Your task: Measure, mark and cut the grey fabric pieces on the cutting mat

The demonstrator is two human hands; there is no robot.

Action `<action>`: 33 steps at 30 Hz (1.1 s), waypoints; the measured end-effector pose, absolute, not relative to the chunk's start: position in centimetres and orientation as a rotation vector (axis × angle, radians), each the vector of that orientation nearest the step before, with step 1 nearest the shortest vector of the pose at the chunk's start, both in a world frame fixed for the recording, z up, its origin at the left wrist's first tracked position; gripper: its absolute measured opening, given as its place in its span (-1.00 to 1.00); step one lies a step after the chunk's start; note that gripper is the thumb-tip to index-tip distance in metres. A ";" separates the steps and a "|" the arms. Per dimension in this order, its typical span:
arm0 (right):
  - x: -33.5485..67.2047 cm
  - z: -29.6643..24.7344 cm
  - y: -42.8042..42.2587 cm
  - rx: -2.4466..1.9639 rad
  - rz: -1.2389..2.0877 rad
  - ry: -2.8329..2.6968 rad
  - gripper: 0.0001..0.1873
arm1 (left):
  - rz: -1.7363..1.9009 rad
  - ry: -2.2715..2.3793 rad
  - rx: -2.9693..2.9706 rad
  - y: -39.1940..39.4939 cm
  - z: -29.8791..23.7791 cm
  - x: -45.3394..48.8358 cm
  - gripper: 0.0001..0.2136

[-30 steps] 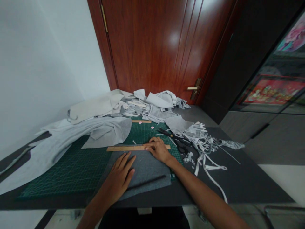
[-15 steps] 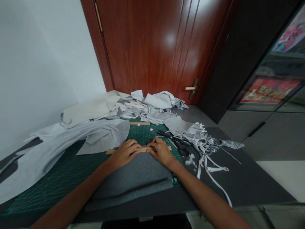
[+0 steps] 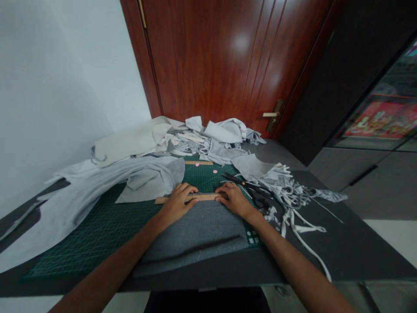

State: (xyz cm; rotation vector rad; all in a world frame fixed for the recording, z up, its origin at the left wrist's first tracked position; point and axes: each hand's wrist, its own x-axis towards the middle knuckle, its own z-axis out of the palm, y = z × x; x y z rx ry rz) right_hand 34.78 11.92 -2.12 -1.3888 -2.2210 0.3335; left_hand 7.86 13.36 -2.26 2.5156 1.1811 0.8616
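A wooden ruler lies across the far edge of a dark grey piece of fabric. My left hand grips the ruler toward its left end, fingers over the far side and thumb on the near side. My right hand pinches it toward the right in the same way. Between the hands a stretch of bare wood shows, with a thin strip of grey cloth just beyond it. The ruler's right end is hidden by my right hand. Under the fabric is a green cutting mat.
Black scissors lie right of my right hand, beside cloth strips. Light grey fabric spreads at left, and scraps pile against the door. A second wooden ruler and small pink pieces lie farther back.
My hands have moved apart along the ruler, so more of it shows between them. The whole view has shifted slightly, with the table's contents appearing farther right and higher.
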 end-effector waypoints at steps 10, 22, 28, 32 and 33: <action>34.7 -1.1 11.6 -1.388 0.278 -2.291 -0.79 | 0.740 1.121 2.529 14.5 -2.0 6.0 -0.84; 35.0 -1.6 11.9 -1.357 0.276 -2.294 -0.79 | 0.732 1.087 2.517 14.9 -2.3 5.8 -0.85; 35.5 -1.2 12.2 -1.293 0.305 -2.340 -0.70 | 0.743 1.072 2.482 14.9 -2.4 5.8 -0.89; 36.7 0.2 12.8 -1.331 0.206 -2.313 -0.75 | 0.731 1.065 2.473 14.9 -2.5 5.8 -0.90; 37.1 0.6 13.1 -1.351 0.174 -2.303 -0.77 | 0.728 1.064 2.475 14.9 -2.5 5.8 -0.90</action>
